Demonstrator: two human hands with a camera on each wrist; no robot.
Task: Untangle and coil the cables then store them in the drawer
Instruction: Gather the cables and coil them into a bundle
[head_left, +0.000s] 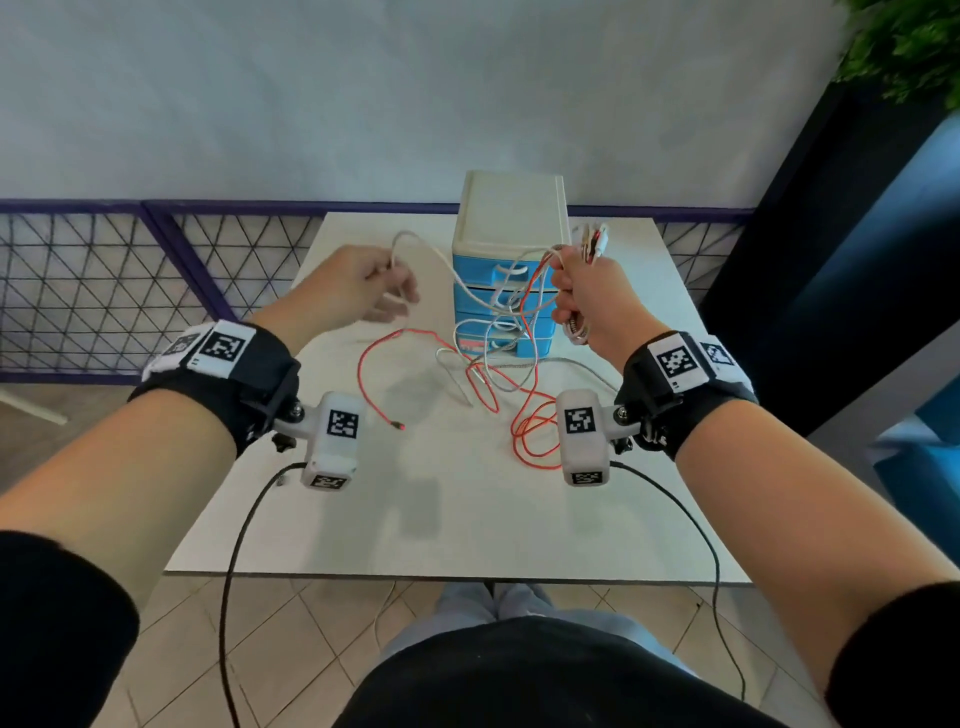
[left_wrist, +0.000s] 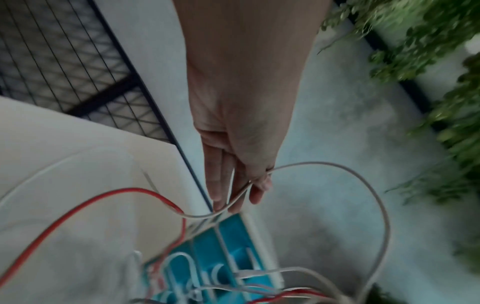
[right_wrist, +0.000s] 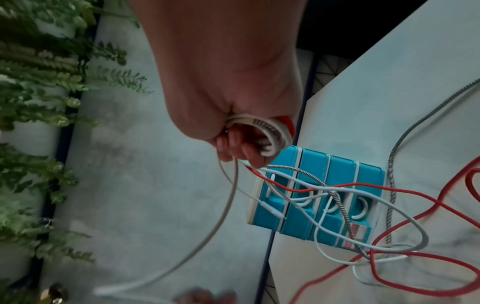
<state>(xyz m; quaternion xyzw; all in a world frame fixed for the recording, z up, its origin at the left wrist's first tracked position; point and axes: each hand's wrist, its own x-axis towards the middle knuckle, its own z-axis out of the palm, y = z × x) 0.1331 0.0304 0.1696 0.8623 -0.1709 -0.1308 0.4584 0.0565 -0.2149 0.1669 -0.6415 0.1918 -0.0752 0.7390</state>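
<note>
A tangle of cables (head_left: 498, 358) hangs and lies in front of a small drawer unit (head_left: 506, 260) with blue drawers on the white table (head_left: 441, 519). The red cable (head_left: 530, 415) loops on the table. My right hand (head_left: 576, 296) is raised and grips a bunch of cable ends (right_wrist: 262, 133), white, red and braided, their plugs (head_left: 595, 239) sticking up above the fist. My left hand (head_left: 363, 283) is raised at the left and pinches a white cable (left_wrist: 337, 170) between thumb and fingers (left_wrist: 255, 185); that cable arcs across to the right hand. All the drawers look closed.
The table stands against a pale wall with a purple wire-mesh rail (head_left: 130, 280). A dark panel and green plants (head_left: 904, 47) are at the right. Black sensor leads (head_left: 234, 571) hang from both wrists over the table's near edge.
</note>
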